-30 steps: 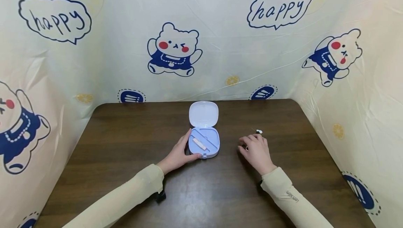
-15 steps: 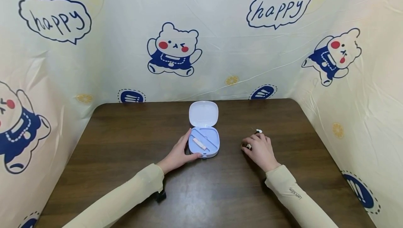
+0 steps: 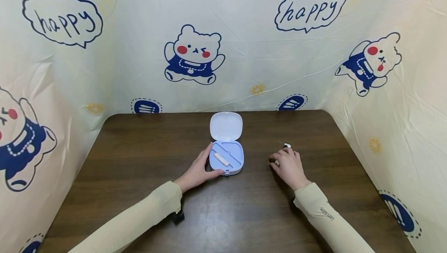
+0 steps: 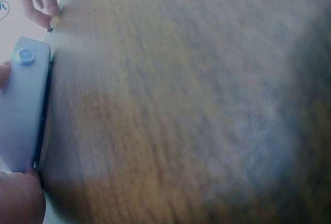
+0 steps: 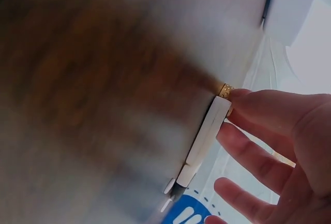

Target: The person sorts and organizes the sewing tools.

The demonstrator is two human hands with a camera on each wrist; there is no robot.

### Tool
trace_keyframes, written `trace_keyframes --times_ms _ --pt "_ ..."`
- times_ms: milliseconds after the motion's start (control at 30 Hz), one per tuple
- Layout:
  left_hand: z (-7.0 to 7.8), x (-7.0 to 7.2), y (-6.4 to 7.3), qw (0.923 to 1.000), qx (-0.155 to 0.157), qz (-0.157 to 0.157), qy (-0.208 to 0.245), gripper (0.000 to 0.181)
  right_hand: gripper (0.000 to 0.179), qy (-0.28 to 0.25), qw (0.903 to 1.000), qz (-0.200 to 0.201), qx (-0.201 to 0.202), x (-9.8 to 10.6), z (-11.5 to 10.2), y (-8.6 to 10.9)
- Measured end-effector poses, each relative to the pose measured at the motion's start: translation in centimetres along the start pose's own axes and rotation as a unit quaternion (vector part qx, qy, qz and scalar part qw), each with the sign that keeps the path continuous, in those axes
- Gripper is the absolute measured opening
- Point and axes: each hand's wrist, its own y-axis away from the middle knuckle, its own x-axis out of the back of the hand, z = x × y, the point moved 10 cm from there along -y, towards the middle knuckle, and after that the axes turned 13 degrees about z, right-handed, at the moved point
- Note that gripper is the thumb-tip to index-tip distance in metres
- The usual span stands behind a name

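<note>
In the head view my left hand (image 3: 197, 173) grips the left side of an open light-blue case (image 3: 234, 152), thumb along its front edge and fingers on the side. Inside the tray, a small whitish stick-like piece (image 3: 221, 159) lies slanted beside a diagonal divider. To the right, my right hand (image 3: 290, 168) is low over the table. The right wrist view shows its thumb and a finger pinching a small gold dimpled thimble ring (image 5: 225, 90). Close against the ring is a long white bar-shaped piece (image 5: 206, 138), under the fingers; the other fingers are spread.
The case's pale lid (image 3: 226, 127) stands hinged back on the far side. Small white bits (image 3: 287, 145) lie just beyond the right hand. The brown wooden table (image 3: 146, 140) is enclosed by a printed curtain (image 3: 244, 51) at the back and sides.
Over the last second my right hand has shifted slightly right, its thumb and finger drawing together on the thimble ring. My left hand and the case have stayed in place.
</note>
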Motion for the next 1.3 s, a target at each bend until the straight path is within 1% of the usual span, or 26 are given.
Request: trace_keyframes --times_ms 233,533,867,1167,1300 --pt "0.0 0.0 0.0 1.0000 0.000 -0.005 0.001 0.113 0.018 -0.011 0.9999 -0.009 -0.002 -0.3 0.0 0.0" --pt "-0.1 0.0 0.1 0.9999 0.006 -0.007 -0.007 0.115 0.016 -0.020 0.9997 -0.011 -0.003 -0.2 -0.3 -0.1" --pt "-0.5 0.0 -0.1 0.9999 0.005 -0.004 -0.010 0.116 0.013 -0.038 0.9992 -0.005 -0.008 0.3 -1.6 -0.3" --pt "-0.4 0.0 -0.1 1.0000 0.003 -0.005 -0.005 0.116 0.012 -0.042 0.9989 0.018 0.009 0.7 -2.7 -0.7" --pt "-0.3 0.0 -0.1 1.0000 0.005 -0.006 -0.005 0.116 0.011 -0.050 0.9985 0.020 0.014 0.6 -3.2 -0.8"
